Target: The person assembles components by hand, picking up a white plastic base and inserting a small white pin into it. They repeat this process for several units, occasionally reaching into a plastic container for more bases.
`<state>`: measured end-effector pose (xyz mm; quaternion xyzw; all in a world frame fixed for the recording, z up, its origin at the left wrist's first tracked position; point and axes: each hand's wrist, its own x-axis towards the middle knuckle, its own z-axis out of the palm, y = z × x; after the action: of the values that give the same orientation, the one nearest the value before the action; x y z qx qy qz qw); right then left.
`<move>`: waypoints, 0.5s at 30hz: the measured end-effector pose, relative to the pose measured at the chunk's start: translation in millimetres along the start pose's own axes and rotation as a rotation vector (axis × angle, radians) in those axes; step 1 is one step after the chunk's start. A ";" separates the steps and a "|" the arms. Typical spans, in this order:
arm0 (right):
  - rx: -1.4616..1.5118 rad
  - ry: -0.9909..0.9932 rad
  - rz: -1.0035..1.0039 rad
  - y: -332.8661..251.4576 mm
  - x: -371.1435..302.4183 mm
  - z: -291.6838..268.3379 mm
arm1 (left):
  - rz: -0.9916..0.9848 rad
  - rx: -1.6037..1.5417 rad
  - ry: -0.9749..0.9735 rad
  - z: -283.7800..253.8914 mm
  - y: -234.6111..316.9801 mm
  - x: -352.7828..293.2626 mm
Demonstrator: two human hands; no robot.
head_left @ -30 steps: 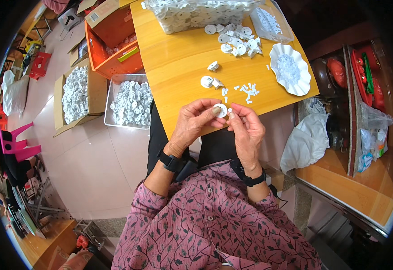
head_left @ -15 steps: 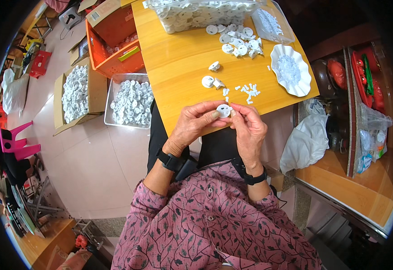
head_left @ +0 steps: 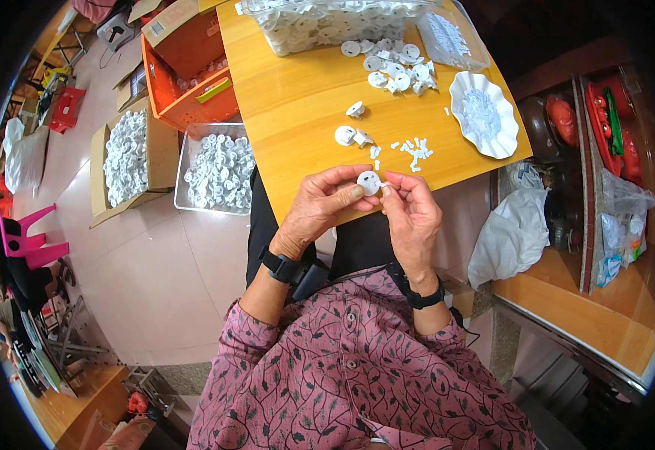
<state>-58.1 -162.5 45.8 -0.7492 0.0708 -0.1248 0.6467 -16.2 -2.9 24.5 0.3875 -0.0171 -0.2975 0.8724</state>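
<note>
Between the thumb and fingers of my left hand (head_left: 323, 201) is a round white plastic disc (head_left: 368, 181) with small dark slots in its face. My right hand (head_left: 411, 214) is closed in a pinch at the disc's right edge, on a small white plastic peg (head_left: 384, 185) that is mostly covered by the fingertips. Both hands are at the near edge of the wooden table (head_left: 282, 112). Just beyond them lie a scatter of small white pegs (head_left: 417, 152) and a few white disc parts (head_left: 345, 136).
A clear bin of white parts (head_left: 327, 34) stands at the table's back, near a loose pile (head_left: 398, 71), a clear tray (head_left: 447, 41) and a white scalloped dish (head_left: 483, 116). Left on the floor are a cardboard box (head_left: 98, 180), a clear tub (head_left: 218, 169) and an orange crate (head_left: 192, 101).
The disc has moved slightly left and turned its slotted face more into view. My right fingertips have drawn a little away from its edge, showing the peg.
</note>
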 end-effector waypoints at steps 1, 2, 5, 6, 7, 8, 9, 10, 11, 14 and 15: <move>-0.023 0.008 -0.038 1.4 0.2 0.6 | 0.006 0.003 -0.006 -0.7 -0.3 0.6; -0.045 0.015 -0.076 1.4 0.5 1.2 | 0.012 0.006 -0.012 -1.0 -0.5 1.0; -0.320 -0.038 -0.159 -12.3 -0.5 0.6 | 0.017 0.012 0.008 0.2 -0.5 0.0; -0.320 -0.039 -0.158 -11.4 -0.7 1.0 | 0.017 0.013 0.009 -0.1 -0.6 -0.2; -0.345 -0.045 -0.218 -10.7 -0.8 1.0 | 0.016 0.019 0.009 -0.1 -0.5 -0.2; -0.370 -0.052 -0.277 -10.3 -0.7 1.0 | 0.016 0.025 0.009 0.0 -0.3 -0.3; -0.370 -0.051 -0.278 -10.5 -0.2 0.2 | 0.016 0.025 0.009 0.0 -0.3 -0.5; -0.384 -0.065 -0.277 -11.3 0.8 -1.5 | 0.015 0.022 0.007 0.0 -0.3 -0.3; -0.397 -0.079 -0.277 -12.3 1.5 -2.5 | 0.013 0.019 0.005 -0.1 -0.4 -0.2; -0.413 -0.091 -0.309 -18.4 1.3 -2.4 | 0.039 -0.022 -0.013 -3.6 -2.6 0.8; -0.412 -0.092 -0.310 -17.8 0.6 -2.3 | 0.041 -0.021 -0.012 -4.2 -2.8 0.6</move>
<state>-59.1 -162.1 63.7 -0.8719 -0.0503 -0.1709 0.4562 -15.9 -1.9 19.5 0.3761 -0.0270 -0.2823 0.8821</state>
